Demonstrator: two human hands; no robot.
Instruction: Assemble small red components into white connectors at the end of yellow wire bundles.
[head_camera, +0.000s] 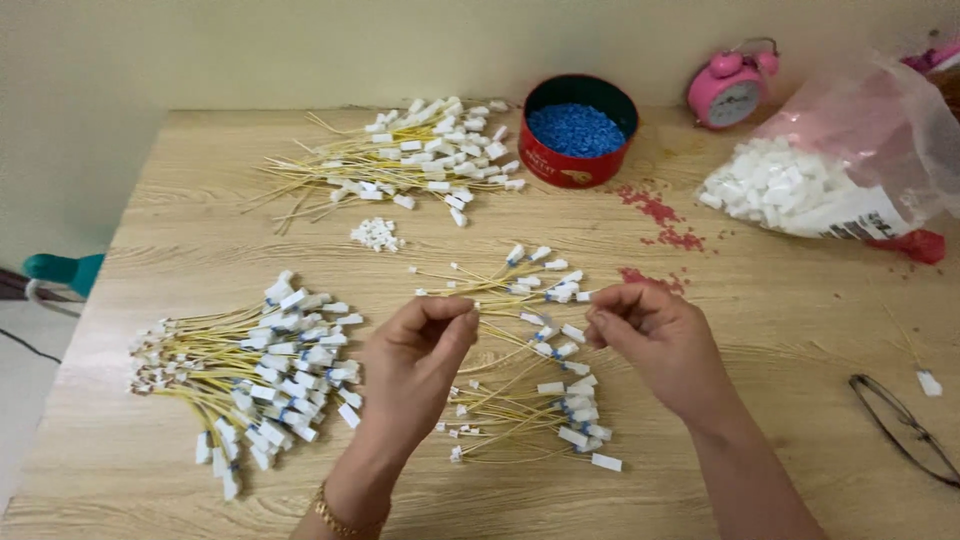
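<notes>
Pale wooden table (150, 200) against a cream wall, seen from above.

Left hand (415, 365): fingers curled, thumb and fingertips pinched at the near end of a thin yellow wire (530, 308) (grip small, contact only partly visible). Right hand (655, 335): likewise pinched, at the wire's other end by a small white connector. Wire strung between the two hands, long axis left to right, both hands equally close to it, held just above the middle pile of wires (530, 400).

Middle pile: loose, fanned out, directly under and just beyond the hands. Left pile (250, 375): denser bundle with white plugs, beside the left hand. Far pile (400, 160): near the table's back edge, well apart.

Containers: round red tin (578, 165), open, filled with blue pellets (575, 128); clear plastic bag (850, 140) at far right, holding white plastic pieces (770, 185).

Sundries: small heap of white bits (377, 235); red crumbs (660, 215); pink alarm clock (730, 90); spectacles (905, 425).
</notes>
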